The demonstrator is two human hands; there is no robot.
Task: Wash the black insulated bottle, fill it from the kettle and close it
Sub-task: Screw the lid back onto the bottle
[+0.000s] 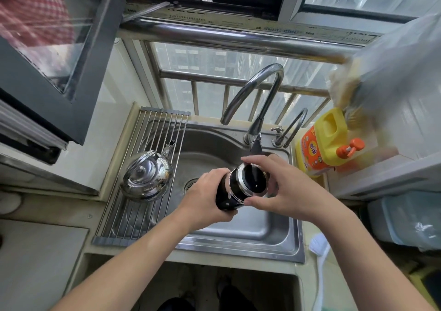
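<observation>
The black insulated bottle (pixel 232 191), a short cylinder with a silver steel band near its top, is held tilted above the stainless-steel sink (pixel 262 229), its top end turned up toward me. My left hand (pixel 205 196) is wrapped round its dark body. My right hand (pixel 286 191) curls over the silver-ringed black top (pixel 253 179), thumb and fingers pinching the rim; it looks like the lid, though from this angle I cannot be sure it is not the open mouth.

The curved chrome tap (pixel 260 81) arches just behind the bottle, and I see no water running from it; the basin looks wet at most. To the left, the shiny round stainless-steel kettle (pixel 146 176) stands on the grey roll-up bar rack (pixel 157 124) laid across the sink's side, well apart from the bottle. The yellow plastic detergent jug with an orange pump (pixel 327 141) stands on the counter to the right.

I judge the task barely begun: opening is in hand; washing, filling and closing all remain.
</observation>
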